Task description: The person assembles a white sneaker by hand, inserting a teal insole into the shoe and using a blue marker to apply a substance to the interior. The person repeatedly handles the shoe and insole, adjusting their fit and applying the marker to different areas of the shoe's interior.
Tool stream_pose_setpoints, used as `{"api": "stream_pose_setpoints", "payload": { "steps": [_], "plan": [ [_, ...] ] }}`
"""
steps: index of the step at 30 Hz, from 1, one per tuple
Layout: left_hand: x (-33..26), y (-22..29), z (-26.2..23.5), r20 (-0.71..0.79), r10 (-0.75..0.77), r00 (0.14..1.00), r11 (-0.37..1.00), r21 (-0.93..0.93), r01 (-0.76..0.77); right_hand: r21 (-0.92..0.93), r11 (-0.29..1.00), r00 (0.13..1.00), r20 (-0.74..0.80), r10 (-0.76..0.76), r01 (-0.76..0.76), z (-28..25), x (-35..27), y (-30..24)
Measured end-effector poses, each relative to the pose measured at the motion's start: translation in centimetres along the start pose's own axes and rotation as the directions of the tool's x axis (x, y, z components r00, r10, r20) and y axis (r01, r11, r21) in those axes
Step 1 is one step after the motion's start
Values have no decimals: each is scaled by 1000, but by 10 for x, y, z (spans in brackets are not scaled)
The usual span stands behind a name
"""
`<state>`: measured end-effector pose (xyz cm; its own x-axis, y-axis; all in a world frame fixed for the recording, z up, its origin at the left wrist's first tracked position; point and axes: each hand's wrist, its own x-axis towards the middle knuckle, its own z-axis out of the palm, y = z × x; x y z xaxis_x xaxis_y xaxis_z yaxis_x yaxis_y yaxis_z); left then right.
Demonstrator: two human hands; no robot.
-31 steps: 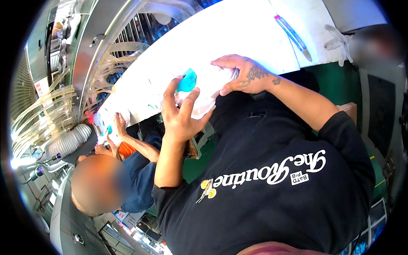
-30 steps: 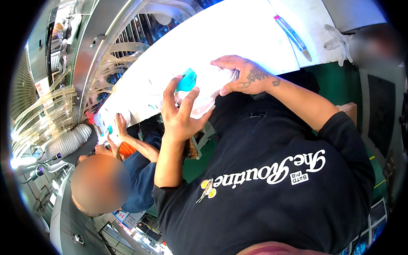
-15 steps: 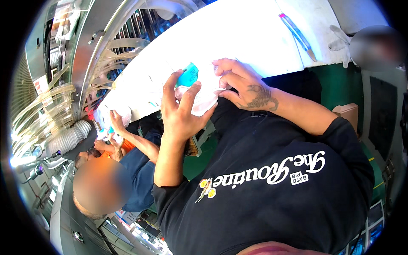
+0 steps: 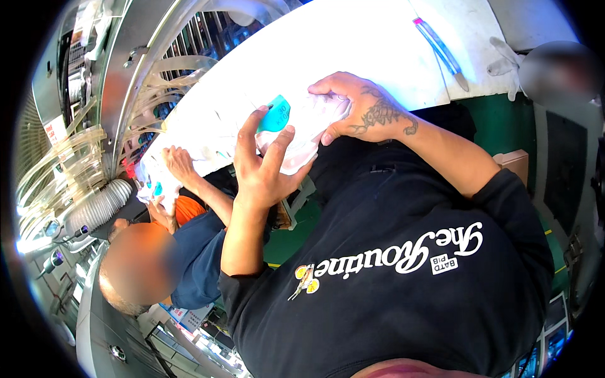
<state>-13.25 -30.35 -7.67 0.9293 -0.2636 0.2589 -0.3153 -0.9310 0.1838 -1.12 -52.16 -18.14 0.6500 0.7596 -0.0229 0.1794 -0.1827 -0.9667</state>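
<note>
My left hand (image 4: 268, 160) is closed on a turquoise block (image 4: 274, 114) with dark print on its face. Its index and middle fingertips press against the block, while the thumb lies along crumpled white, thin sheet-like material (image 4: 296, 151) beneath. My right hand (image 4: 365, 110) grips a bunched part of that same white material, fingers curled over it and thumb below. The two hands are a short way apart, over the near edge of the white table (image 4: 378, 47). Whether the white material wraps fully around the block cannot be made out in the glare.
A blue utility knife (image 4: 440, 53) lies at the table's right, near a white glove (image 4: 504, 58). On the left, a co-worker's hand (image 4: 179, 165) rests at the table edge. Clear tubes (image 4: 183, 66) and a ribbed hose (image 4: 110, 201) stand beyond. A cardboard box (image 4: 513, 165) is at right.
My right hand has gone from a fingertip pinch to curling round a bunch of the white material. The block has shifted slightly left. The co-worker's nearer hand has moved down onto the table edge.
</note>
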Motion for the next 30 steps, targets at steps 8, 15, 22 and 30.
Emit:
{"api": "stream_pose_setpoints", "payload": {
  "steps": [8, 15, 22, 30],
  "plan": [
    [-2, 2, 1, 6, -70, 998, 996, -49, 70, 17, 991, 982, -131, -133, 136, 29, -6, 28],
    [1, 4, 1, 8, -54, 999, 998, -38, 54, 189, 981, 999, -28, -39, 43, 19, -2, 20],
    [16, 14, -5, 27, 13, 1000, 1000, -29, -12, 262, 965, 1000, 9, -8, 5, 7, -3, 16],
    [16, 15, -5, 37, -17, 999, 1000, -16, 18, 211, 976, 982, -190, -12, 53, 34, -17, -3]
  ]
}}
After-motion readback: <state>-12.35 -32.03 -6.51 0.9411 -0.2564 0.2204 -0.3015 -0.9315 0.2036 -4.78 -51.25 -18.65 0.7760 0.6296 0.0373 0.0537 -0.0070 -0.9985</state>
